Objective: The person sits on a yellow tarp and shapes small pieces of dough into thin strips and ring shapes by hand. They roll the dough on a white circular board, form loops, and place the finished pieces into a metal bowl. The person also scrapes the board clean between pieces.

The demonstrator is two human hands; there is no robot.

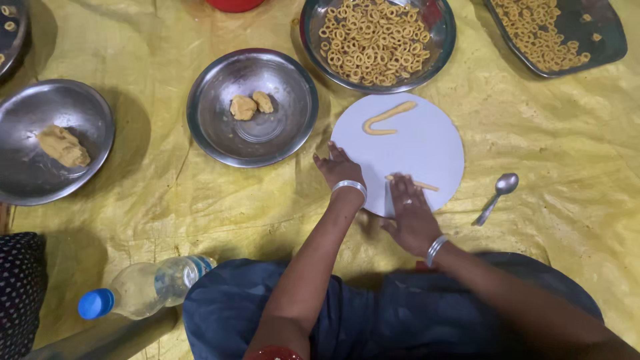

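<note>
Done: two steel trays (377,41) at the top of the frame hold many small dough rings; one bent dough rope (388,117) lies on the upper part of the round white board (433,143).
Left: two dough lumps (251,105) wait in the steel plate (252,107), upper centre.
Right hand (410,212): flat, fingers spread, pressing on a thin dough strand (420,184) at the board's lower edge.
Left hand (339,167): open, resting on the board's left rim, holding nothing.

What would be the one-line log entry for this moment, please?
left hand: flat on white round board edge | right hand: rolling thin dough strip | curved dough rope: on board, untouched
</note>
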